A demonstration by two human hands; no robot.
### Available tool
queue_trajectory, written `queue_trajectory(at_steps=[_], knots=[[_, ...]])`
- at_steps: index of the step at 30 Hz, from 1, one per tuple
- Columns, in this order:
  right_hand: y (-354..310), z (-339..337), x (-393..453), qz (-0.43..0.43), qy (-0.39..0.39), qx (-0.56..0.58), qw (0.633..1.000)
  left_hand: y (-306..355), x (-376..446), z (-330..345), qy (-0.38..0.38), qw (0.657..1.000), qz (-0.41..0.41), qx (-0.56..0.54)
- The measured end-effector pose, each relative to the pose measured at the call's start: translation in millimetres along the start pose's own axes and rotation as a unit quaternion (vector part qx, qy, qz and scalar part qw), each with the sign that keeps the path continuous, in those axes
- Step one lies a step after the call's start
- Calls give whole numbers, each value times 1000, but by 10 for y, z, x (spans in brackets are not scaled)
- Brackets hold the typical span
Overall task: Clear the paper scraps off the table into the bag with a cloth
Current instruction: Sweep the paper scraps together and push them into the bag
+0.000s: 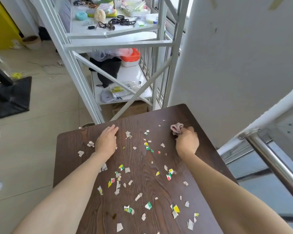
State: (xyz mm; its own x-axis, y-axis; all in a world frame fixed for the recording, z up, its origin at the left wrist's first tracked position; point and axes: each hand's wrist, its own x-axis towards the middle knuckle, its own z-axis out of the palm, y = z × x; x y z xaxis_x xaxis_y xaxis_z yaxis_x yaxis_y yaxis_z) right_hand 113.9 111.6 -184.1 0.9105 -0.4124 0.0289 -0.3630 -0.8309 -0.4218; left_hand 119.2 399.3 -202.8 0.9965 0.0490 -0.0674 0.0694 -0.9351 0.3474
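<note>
Several torn paper scraps [139, 176], white, green, yellow and red, lie scattered over the dark wooden table [189, 115]. My right hand [187, 142] is closed around a small bunched pinkish-grey cloth [176, 128] at the table's far right. My left hand [107, 140] rests flat and open on the table near its far left, palm down, with scraps beside it. No bag for the scraps is clearly in view.
A white metal shelf rack [118, 46] stands just beyond the table, loaded with bags and small items. A white wall [235, 56] borders the right side, with a steel railing [274, 162] below it. A round rim [87, 124] peeks out past the table's far-left edge.
</note>
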Motion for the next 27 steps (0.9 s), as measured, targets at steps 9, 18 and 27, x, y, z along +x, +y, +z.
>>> queue_trajectory(at_steps=[9, 18, 27], knots=[[-671, 301, -908, -195, -114, 36, 974, 29, -6, -60, -9, 1000, 3, -2], [-488, -28, 81, -51, 21, 56, 997, 71, -16, -77, 7, 1000, -2, -3], [-764, 291, 322, 26, -55, 39, 997, 100, -3, -41, 23, 999, 10, 21]])
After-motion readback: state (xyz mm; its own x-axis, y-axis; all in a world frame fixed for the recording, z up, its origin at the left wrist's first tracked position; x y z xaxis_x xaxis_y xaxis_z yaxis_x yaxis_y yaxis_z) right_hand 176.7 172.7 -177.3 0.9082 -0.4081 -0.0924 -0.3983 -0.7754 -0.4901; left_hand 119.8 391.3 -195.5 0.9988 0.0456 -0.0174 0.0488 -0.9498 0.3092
